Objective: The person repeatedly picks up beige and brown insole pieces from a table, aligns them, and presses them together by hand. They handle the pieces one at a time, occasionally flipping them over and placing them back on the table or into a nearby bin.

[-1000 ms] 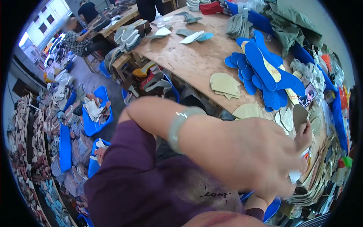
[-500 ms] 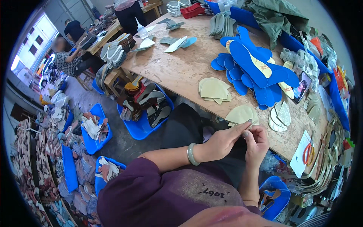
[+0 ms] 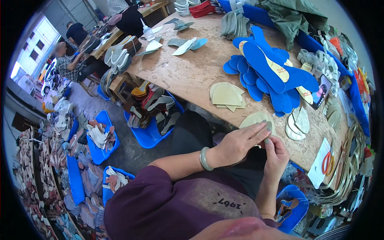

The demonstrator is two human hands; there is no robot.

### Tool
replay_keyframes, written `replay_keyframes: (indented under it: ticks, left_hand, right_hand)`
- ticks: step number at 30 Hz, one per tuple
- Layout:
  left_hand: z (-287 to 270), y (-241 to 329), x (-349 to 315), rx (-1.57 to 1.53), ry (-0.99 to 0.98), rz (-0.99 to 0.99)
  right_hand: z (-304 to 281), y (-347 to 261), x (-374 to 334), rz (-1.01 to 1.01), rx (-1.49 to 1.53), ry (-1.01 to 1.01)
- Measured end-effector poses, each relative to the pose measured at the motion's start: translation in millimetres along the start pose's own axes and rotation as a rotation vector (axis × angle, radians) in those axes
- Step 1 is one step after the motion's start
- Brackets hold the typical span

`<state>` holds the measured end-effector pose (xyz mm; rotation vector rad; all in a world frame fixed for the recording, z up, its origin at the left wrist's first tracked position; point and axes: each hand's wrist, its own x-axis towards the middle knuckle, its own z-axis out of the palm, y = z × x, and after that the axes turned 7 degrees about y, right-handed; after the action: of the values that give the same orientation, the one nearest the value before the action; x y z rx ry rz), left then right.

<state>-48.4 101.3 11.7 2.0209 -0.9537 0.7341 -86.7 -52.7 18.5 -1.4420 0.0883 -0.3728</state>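
Observation:
At the near edge of the table, my left hand point(image 3: 241, 143) and my right hand point(image 3: 276, 157) meet fingertip to fingertip. My left fingers lie close together over the pinch. My right thumb and fingers are pressed together, and a thin pale edge shows between the two hands; most of what they grip is hidden. Right behind my fingertips lies a pale cream rounded piece point(image 3: 253, 119). A stack of similar cream pieces point(image 3: 226, 96) sits to its left. Beyond to the right, blue insoles point(image 3: 262, 66) are heaped, and silvery-cream pieces point(image 3: 297, 125) lie nearer.
A phone point(image 3: 321, 92), orange-handled scissors point(image 3: 327, 163) and a white paper point(image 3: 319, 164) lie at the right. Grey insoles point(image 3: 235, 26) and a squeeze bottle point(image 3: 148, 32) stand farther back. Blue bins point(image 3: 150, 138) of insoles crowd the floor at left. Other people sit at the far left.
Both hands have shifted slightly right. My left fingers have straightened and now reach over the right fingertips, covering part of the cream piece.

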Motion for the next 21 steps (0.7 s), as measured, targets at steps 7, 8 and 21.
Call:
replay_keyframes:
  ticks: [7, 8, 21]
  left_hand:
    - [-4.1, 5.0, -6.5, -0.212, -0.06, -0.086]
    - [-1.9, 4.6, -8.0, -0.35, -0.079, -0.157]
    - [8.6, 4.0, -12.9, -1.05, 0.044, -0.854]
  right_hand:
    - [-8.2, -2.3, -1.4, 0.012, 0.01, -0.063]
    - [-7.3, 1.8, -3.2, 0.017, 0.031, -0.02]
    - [-7.2, 32.7, -8.5, -0.151, 0.212, -0.077]
